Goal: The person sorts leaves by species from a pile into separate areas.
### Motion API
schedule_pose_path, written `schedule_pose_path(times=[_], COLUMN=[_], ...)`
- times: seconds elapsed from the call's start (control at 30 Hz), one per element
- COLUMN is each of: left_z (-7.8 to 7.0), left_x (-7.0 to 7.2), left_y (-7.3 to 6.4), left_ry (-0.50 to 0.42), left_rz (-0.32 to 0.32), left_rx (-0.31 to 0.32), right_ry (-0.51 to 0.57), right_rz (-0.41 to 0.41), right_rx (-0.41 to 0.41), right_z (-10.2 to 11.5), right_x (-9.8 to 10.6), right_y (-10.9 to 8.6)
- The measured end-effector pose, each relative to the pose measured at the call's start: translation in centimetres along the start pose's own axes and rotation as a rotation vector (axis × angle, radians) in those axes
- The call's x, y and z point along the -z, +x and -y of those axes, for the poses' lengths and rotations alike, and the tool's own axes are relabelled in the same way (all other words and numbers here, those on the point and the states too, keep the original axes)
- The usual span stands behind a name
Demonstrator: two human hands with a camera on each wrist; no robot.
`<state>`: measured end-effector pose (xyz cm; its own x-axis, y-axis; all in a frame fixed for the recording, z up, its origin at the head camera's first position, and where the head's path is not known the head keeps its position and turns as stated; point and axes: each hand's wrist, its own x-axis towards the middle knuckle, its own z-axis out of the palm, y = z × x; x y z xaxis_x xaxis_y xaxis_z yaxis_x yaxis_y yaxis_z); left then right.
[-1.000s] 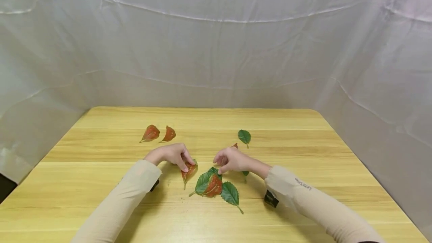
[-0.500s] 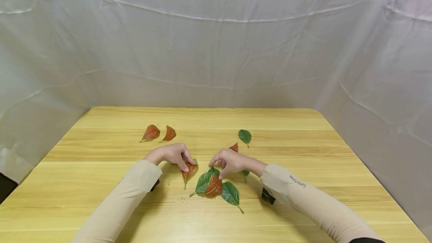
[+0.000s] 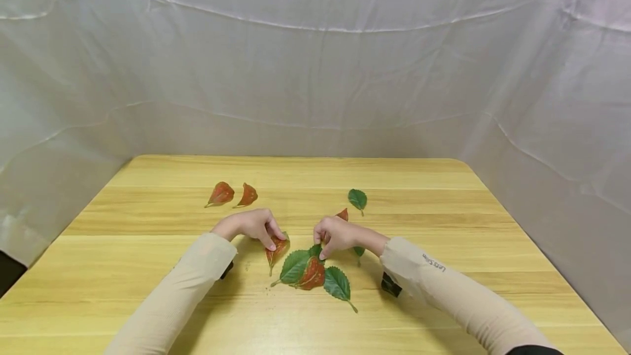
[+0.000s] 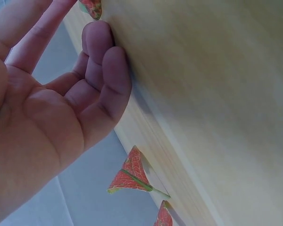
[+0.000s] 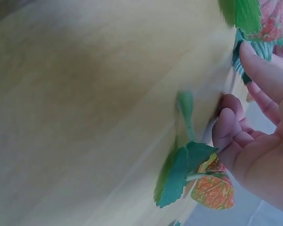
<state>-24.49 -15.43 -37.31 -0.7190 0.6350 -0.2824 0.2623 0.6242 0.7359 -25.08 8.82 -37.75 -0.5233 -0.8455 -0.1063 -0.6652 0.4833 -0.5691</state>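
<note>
In the head view, my left hand (image 3: 257, 227) pinches a red leaf (image 3: 277, 255) against the table, thumb and index finger on its upper part. The other fingers curl inward in the left wrist view. To the right, my right hand (image 3: 336, 233) pinches the edge of a small green leaf (image 3: 315, 251) between thumb and curled index finger. Much of that leaf is covered by its neighbours. Just in front of it lie a larger green leaf (image 3: 294, 267), a red leaf (image 3: 313, 274) overlapping it, and another green leaf (image 3: 337, 282) with its stem pointing toward me.
Two red leaves, one broad (image 3: 222, 194) and one narrow (image 3: 248, 195), lie at the back left of the wooden table (image 3: 148, 267). A green leaf (image 3: 357, 199) sits at the back right. Beyond my right hand shows a red leaf tip (image 3: 343, 214); under that wrist, a green leaf (image 3: 359, 252).
My right index finger reached out left, then drew back and curled toward the thumb at the small green leaf. The larger green leaf shifted slightly left. My left hand kept still.
</note>
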Motion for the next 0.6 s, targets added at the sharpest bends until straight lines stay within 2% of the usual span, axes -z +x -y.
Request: schedule_pose_path(times=[0.37, 0.6], left_z=[-0.2, -0.1], left_x=[-0.1, 0.0], left_y=[-0.2, -0.2], left_ry=[0.003, -0.002], left_rz=[0.006, 0.008], left_rx=[-0.011, -0.007], right_ry=[0.16, 0.279], right_rz=[0.084, 0.087], right_rx=[0.014, -0.017], right_z=[-0.3, -0.5], right_x=[0.7, 1.2], right_y=[-0.4, -1.2])
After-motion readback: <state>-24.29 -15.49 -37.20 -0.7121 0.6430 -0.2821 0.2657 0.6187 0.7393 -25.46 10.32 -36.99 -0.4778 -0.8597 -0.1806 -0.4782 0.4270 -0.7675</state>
